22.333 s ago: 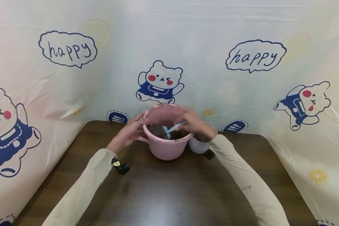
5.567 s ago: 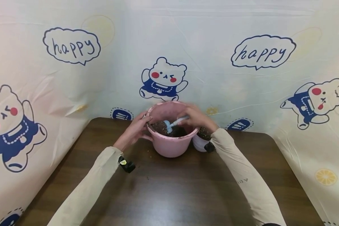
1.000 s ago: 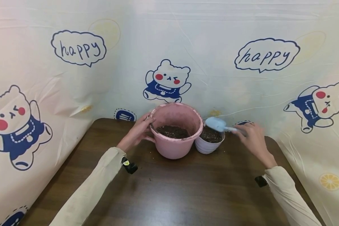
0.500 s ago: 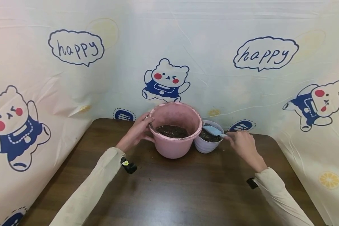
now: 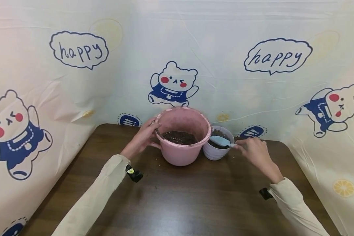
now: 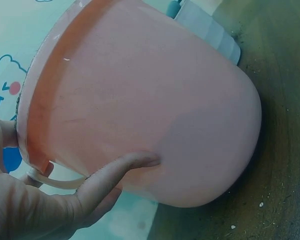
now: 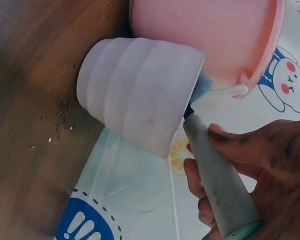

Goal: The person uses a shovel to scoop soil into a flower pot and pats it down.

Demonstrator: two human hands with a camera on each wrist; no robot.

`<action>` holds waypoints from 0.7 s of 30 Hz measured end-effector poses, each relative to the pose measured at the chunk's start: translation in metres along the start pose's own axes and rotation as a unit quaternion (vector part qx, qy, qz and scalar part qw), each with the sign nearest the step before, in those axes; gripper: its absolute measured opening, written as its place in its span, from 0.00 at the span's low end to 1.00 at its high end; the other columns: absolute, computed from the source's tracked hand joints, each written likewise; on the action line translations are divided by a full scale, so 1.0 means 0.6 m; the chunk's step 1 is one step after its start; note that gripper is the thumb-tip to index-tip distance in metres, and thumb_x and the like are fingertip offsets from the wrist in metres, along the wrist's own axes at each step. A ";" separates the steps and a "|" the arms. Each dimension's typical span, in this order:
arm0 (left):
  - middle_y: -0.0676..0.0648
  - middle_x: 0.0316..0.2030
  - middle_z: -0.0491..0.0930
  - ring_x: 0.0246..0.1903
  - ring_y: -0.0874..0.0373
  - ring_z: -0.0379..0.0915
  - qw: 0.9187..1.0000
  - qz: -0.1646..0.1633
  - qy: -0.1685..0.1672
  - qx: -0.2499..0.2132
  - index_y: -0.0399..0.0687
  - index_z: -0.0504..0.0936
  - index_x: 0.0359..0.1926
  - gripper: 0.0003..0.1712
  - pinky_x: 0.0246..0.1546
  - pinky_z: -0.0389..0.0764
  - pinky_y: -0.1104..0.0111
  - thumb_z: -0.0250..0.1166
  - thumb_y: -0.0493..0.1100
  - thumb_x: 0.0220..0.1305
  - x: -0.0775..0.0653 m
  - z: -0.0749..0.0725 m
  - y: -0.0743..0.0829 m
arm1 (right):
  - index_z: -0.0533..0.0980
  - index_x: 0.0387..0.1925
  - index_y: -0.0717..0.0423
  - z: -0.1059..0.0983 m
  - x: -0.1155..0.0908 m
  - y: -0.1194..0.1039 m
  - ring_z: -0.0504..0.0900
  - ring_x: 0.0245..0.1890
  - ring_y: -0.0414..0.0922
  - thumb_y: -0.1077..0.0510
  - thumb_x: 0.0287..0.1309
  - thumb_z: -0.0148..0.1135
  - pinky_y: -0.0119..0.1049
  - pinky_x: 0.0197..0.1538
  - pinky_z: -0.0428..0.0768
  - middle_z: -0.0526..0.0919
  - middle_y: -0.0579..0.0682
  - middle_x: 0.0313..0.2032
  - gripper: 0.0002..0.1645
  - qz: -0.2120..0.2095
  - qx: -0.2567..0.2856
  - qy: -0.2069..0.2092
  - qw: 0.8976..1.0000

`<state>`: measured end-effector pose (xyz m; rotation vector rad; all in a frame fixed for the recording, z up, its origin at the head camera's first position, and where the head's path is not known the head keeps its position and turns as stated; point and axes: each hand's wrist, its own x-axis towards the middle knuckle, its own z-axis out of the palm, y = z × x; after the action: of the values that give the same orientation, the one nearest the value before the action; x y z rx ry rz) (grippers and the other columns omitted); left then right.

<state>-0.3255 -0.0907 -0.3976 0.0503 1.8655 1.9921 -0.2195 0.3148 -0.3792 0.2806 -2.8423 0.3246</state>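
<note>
A pink bucket (image 5: 181,156) with dark soil (image 5: 180,137) inside stands on the table. At its left rim, my left hand (image 5: 141,136) grips it; in the left wrist view one finger (image 6: 120,167) presses on the bucket's side near the white handle (image 6: 60,183). Against the bucket's right side is a smaller white ribbed pot (image 5: 215,153), also holding soil. My right hand (image 5: 256,152) holds a light blue garden trowel (image 5: 220,141) by its grey handle (image 7: 217,177), thumb along it. The trowel's blade lies low inside the pot's mouth, over the soil.
Small crumbs of soil (image 7: 65,112) are scattered on the dark wooden table (image 5: 177,196) near the pot. Behind stands a patterned cloth backdrop (image 5: 224,32) with bears, close to the bucket and pot. Black wrist cameras (image 5: 134,173) sit at both cuffs.
Several seconds ago the trowel was in the bucket; it has since come over to the white pot. Within the last second its blade has lowered into the pot's mouth. My left hand keeps its grip.
</note>
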 end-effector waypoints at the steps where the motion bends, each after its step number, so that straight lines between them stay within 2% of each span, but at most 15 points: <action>1: 0.33 0.81 0.49 0.75 0.28 0.56 1.000 0.000 -0.001 0.001 0.58 0.47 0.85 0.40 0.47 0.85 0.34 0.54 0.50 0.80 0.000 0.001 0.000 | 0.90 0.44 0.57 -0.001 0.000 0.000 0.65 0.20 0.46 0.55 0.65 0.72 0.40 0.22 0.58 0.80 0.48 0.17 0.11 -0.002 -0.009 0.004 1.000; 4: 0.34 0.81 0.49 0.75 0.28 0.56 1.000 0.000 0.000 0.002 0.59 0.48 0.85 0.40 0.47 0.85 0.34 0.54 0.49 0.80 -0.002 0.002 0.003 | 0.91 0.43 0.55 -0.003 0.003 0.002 0.68 0.26 0.51 0.56 0.63 0.73 0.45 0.27 0.59 0.89 0.55 0.29 0.10 -0.003 -0.029 0.009 1.000; 7: 0.34 0.81 0.49 0.74 0.28 0.57 1.000 -0.001 0.002 0.005 0.59 0.48 0.85 0.40 0.47 0.86 0.35 0.54 0.50 0.80 -0.003 0.003 0.005 | 0.91 0.43 0.56 -0.005 0.009 0.004 0.71 0.31 0.56 0.58 0.62 0.74 0.47 0.29 0.60 0.91 0.59 0.37 0.10 -0.001 -0.040 0.012 0.999; 12: 0.34 0.80 0.49 0.74 0.28 0.57 1.000 -0.001 0.004 0.002 0.58 0.47 0.85 0.41 0.47 0.86 0.35 0.54 0.50 0.80 -0.001 0.000 0.003 | 0.91 0.44 0.56 -0.003 0.021 0.011 0.69 0.32 0.56 0.57 0.63 0.74 0.49 0.30 0.60 0.90 0.59 0.35 0.10 -0.012 -0.048 0.017 0.999; 15: 0.34 0.80 0.50 0.74 0.28 0.57 1.000 -0.002 0.002 0.000 0.57 0.47 0.85 0.41 0.46 0.86 0.36 0.54 0.50 0.80 0.001 0.000 -0.001 | 0.90 0.45 0.56 0.001 0.027 0.019 0.66 0.30 0.54 0.57 0.63 0.74 0.48 0.31 0.57 0.87 0.58 0.32 0.11 -0.014 -0.043 0.045 0.998; 18: 0.34 0.80 0.50 0.74 0.28 0.57 1.000 -0.002 -0.001 0.000 0.57 0.47 0.85 0.41 0.46 0.86 0.36 0.54 0.50 0.79 0.002 0.001 -0.004 | 0.90 0.45 0.56 0.005 0.031 0.024 0.67 0.30 0.54 0.58 0.61 0.75 0.48 0.31 0.57 0.87 0.59 0.33 0.11 -0.018 -0.029 0.070 0.997; 21: 0.33 0.80 0.50 0.74 0.28 0.57 1.000 0.001 0.000 0.002 0.58 0.47 0.85 0.41 0.45 0.86 0.36 0.54 0.51 0.79 0.003 0.003 -0.005 | 0.90 0.46 0.56 0.012 0.034 0.024 0.69 0.32 0.56 0.58 0.61 0.75 0.51 0.33 0.61 0.89 0.60 0.37 0.12 -0.021 -0.023 0.053 0.998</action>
<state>-0.3259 -0.0886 -0.4006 0.0531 1.8698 1.9890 -0.2437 0.3233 -0.3830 0.3044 -2.7307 0.2572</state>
